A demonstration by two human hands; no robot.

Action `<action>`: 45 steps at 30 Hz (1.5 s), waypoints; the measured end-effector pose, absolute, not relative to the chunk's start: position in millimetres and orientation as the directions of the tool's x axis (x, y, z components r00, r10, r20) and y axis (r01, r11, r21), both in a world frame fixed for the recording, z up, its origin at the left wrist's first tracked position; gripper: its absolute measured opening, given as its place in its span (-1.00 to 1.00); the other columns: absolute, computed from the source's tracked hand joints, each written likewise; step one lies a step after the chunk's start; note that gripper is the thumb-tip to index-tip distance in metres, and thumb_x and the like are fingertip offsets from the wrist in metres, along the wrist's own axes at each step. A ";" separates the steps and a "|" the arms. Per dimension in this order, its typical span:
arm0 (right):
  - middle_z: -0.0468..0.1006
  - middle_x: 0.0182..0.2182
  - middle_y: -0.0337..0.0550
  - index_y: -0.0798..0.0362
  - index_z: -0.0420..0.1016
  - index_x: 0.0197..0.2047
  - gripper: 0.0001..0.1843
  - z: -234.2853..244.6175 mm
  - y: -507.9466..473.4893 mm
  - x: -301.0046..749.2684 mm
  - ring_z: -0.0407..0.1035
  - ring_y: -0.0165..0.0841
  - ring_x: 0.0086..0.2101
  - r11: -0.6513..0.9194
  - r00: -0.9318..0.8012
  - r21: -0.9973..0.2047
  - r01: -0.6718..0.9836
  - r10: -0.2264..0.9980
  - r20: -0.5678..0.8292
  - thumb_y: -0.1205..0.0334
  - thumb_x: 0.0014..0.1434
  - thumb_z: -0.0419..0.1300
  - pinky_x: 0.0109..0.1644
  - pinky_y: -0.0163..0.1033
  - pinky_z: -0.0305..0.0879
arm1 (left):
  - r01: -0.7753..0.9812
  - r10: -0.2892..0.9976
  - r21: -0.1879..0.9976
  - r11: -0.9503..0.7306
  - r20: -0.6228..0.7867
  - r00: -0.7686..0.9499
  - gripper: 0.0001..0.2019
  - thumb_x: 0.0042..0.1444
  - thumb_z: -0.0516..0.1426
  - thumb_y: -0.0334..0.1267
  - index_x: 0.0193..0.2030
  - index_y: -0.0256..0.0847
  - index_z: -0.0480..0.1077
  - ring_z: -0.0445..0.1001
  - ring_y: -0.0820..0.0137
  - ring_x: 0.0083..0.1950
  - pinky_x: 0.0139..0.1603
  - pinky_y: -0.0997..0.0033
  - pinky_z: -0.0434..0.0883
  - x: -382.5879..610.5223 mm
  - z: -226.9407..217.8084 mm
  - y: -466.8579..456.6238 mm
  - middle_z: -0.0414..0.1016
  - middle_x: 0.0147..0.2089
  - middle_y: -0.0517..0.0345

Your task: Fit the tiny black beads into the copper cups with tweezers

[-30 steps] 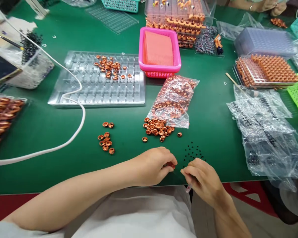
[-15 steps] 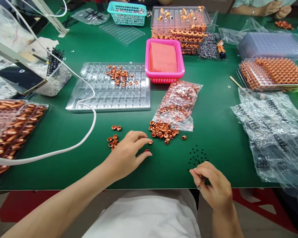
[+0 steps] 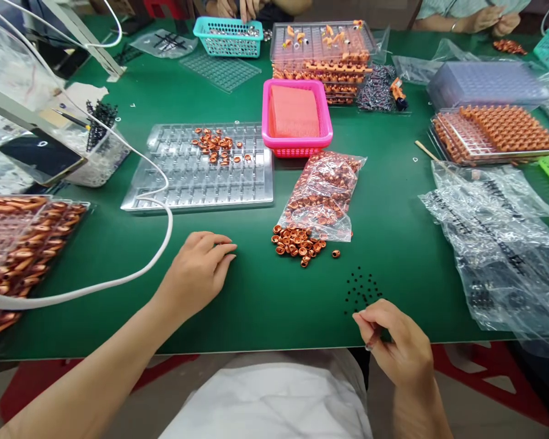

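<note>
My left hand lies on the green mat with its fingers stretched forward, covering a small group of copper rings. To its right is a loose pile of copper rings, spilled from a clear bag of rings. My right hand hovers at the mat's near edge, its fingers pinched on a small thin tool. Just beyond it lies a patch of tiny black parts. A clear moulded tray farther back has several rings on it.
A white cable curves across the left side. Trays of copper parts sit at the far left, crumpled plastic bags at the right. Behind are a pink basket, a teal basket, more part trays and co-workers' hands.
My left hand has moved left from the loose pile onto the small group of rings and now hides them. My right hand has stayed at the near edge, still pinched.
</note>
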State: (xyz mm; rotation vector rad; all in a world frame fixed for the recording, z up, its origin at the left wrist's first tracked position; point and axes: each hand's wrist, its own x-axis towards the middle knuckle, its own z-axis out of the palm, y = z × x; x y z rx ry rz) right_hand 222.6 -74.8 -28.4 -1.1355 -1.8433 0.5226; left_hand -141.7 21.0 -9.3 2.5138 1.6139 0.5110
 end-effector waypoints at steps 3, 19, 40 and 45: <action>0.50 -0.43 -0.24 0.01 0.46 -0.09 -0.68 -25.3 -71.3 218.7 0.33 -0.42 -0.45 0.506 -0.204 -0.707 0.494 0.858 0.471 0.60 0.20 0.26 -0.39 -0.26 0.36 | 0.821 0.885 0.330 -0.465 0.207 0.418 -0.72 0.40 0.06 -0.27 0.16 -0.19 0.45 0.50 0.09 0.07 0.14 -0.01 0.49 -117.8 -5.3 23.9 0.54 0.04 -0.11; 0.49 -0.45 -0.25 0.00 0.46 -0.06 -0.65 -26.1 -73.9 216.8 0.32 -0.41 -0.45 0.513 -0.196 -0.700 0.496 0.852 0.485 0.61 0.18 0.27 -0.38 -0.25 0.34 | 0.846 0.872 0.482 -0.226 -0.287 0.397 -0.47 0.25 0.26 -0.30 0.32 -0.33 0.29 0.58 0.08 0.00 0.10 0.08 0.50 -31.0 8.6 52.1 0.44 0.13 -0.20; 0.54 -0.36 -0.13 0.04 0.62 -0.07 -0.78 -3.8 -82.7 223.5 0.42 -0.27 -0.36 0.378 0.156 -0.872 0.310 0.885 0.439 0.39 0.34 0.15 -0.29 -0.12 0.33 | 0.631 0.817 0.600 -0.491 0.067 0.572 -0.83 0.30 0.20 -0.41 0.01 -0.32 0.50 0.55 0.14 -0.01 0.01 0.12 0.53 -35.2 -8.8 39.4 0.55 -0.05 -0.07; 0.54 -0.32 -0.12 0.07 0.61 -0.06 -0.75 -7.7 -82.3 223.3 0.42 -0.28 -0.32 0.379 0.097 -0.873 0.307 0.900 0.425 0.44 0.32 0.13 -0.27 -0.13 0.33 | 0.658 0.808 0.562 -0.501 0.033 0.588 -0.85 0.33 0.16 -0.41 -0.02 -0.31 0.53 0.55 0.14 -0.02 -0.02 0.15 0.52 -27.5 -11.0 50.2 0.57 -0.10 -0.07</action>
